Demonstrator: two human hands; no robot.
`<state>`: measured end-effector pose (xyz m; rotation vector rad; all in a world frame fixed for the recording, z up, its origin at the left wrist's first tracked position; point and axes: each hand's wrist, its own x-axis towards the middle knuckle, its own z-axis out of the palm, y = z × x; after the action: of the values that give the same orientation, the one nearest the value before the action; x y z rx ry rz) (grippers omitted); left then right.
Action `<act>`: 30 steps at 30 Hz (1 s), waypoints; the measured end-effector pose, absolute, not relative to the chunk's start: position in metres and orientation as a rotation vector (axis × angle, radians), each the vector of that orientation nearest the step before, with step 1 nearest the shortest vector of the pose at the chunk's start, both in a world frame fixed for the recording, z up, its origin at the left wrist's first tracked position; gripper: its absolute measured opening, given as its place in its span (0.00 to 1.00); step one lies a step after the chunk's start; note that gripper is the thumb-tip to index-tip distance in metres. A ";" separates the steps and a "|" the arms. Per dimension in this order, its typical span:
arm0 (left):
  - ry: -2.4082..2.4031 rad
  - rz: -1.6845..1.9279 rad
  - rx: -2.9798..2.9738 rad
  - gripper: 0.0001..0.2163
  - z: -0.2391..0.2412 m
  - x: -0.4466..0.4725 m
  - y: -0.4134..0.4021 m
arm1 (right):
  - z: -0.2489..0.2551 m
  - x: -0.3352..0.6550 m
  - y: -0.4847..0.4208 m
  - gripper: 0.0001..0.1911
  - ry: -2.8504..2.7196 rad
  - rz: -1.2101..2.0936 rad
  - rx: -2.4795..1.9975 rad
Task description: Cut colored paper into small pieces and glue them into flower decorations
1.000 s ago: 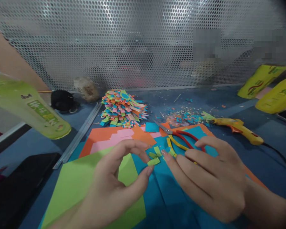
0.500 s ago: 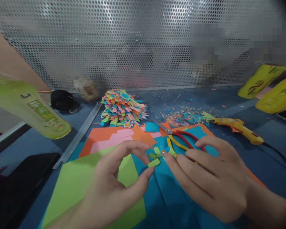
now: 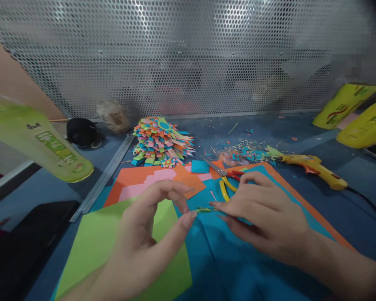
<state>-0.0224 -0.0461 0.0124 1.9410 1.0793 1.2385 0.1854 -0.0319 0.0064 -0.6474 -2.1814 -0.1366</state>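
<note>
Between finger and thumb, my left hand (image 3: 156, 234) pinches a small green paper piece (image 3: 203, 210) seen nearly edge-on. My right hand (image 3: 266, 221) is at the other end of that piece, its fingertips closed around it; the exact contact is too small to make out. Beneath both hands lie a green paper sheet (image 3: 103, 242) and blue sheets (image 3: 219, 259). Just beyond my right hand are scissors (image 3: 221, 171) with red and yellow handles, partly hidden by it. A small blue paper square (image 3: 199, 167) lies left of the blades.
Fringed, colourful paper strips (image 3: 159, 142) are piled at the back, beside paper scraps (image 3: 247, 154). A yellow glue gun (image 3: 315, 167) with a cord lies right. A green bottle (image 3: 40, 138), clear ruler-like strips (image 3: 103, 179) and a black phone-like slab (image 3: 34, 234) are left. Yellow containers (image 3: 344, 104) stand far right.
My right hand has turned over and its fingers have come in to the green paper. The paper has tilted from a spread, open view to nearly edge-on. My left hand keeps its pinch.
</note>
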 end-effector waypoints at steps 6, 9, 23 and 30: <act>1.179 1.320 1.854 0.06 0.015 -0.020 -0.045 | 0.011 0.175 -0.028 0.11 -1.860 0.937 -1.010; 1.161 1.296 1.881 0.07 0.011 -0.021 -0.045 | 0.011 0.174 -0.026 0.09 -1.731 1.221 -1.022; 1.042 1.228 1.658 0.07 0.012 -0.020 -0.038 | 0.005 0.173 -0.028 0.08 -1.644 1.474 -1.032; 0.958 1.158 1.442 0.09 0.011 -0.020 -0.035 | 0.007 0.175 -0.028 0.08 -1.725 1.383 -1.035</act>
<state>-0.0197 -0.0351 0.0111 1.4422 0.9579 1.1580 0.1748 -0.0280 0.0070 -1.0348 -1.7249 1.3834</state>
